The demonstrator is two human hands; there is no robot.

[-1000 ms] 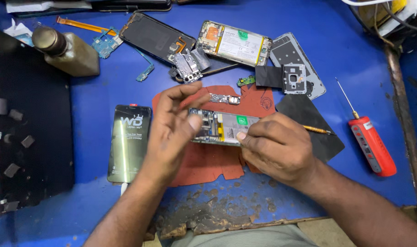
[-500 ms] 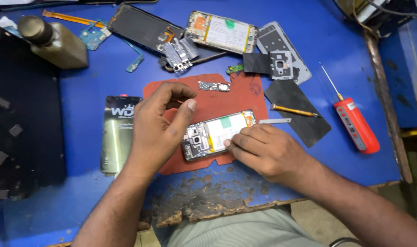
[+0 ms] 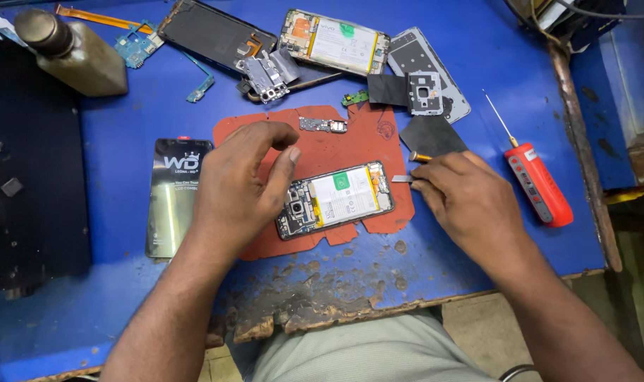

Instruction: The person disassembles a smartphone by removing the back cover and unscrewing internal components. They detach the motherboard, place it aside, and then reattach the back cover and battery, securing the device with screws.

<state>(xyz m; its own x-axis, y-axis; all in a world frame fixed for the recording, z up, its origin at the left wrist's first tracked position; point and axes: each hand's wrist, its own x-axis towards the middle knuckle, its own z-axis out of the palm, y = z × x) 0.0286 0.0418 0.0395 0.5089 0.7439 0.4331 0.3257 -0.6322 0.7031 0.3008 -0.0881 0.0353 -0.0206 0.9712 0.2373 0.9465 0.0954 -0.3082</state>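
On blue worn bench point(image 3: 124, 134): dark bottle point(image 3: 71, 53) far left, red mat point(image 3: 350, 145) centre, red screwdriver point(image 3: 537, 184) right. Opened phone point(image 3: 334, 199) lies flat on mat, battery up. Left hand point(image 3: 241, 187) arched over phone's left end, fingers loosely curled, gripping nothing. Right hand point(image 3: 467, 201) just right of phone, pinching thin metal tool point(image 3: 401, 179) at fingertips.
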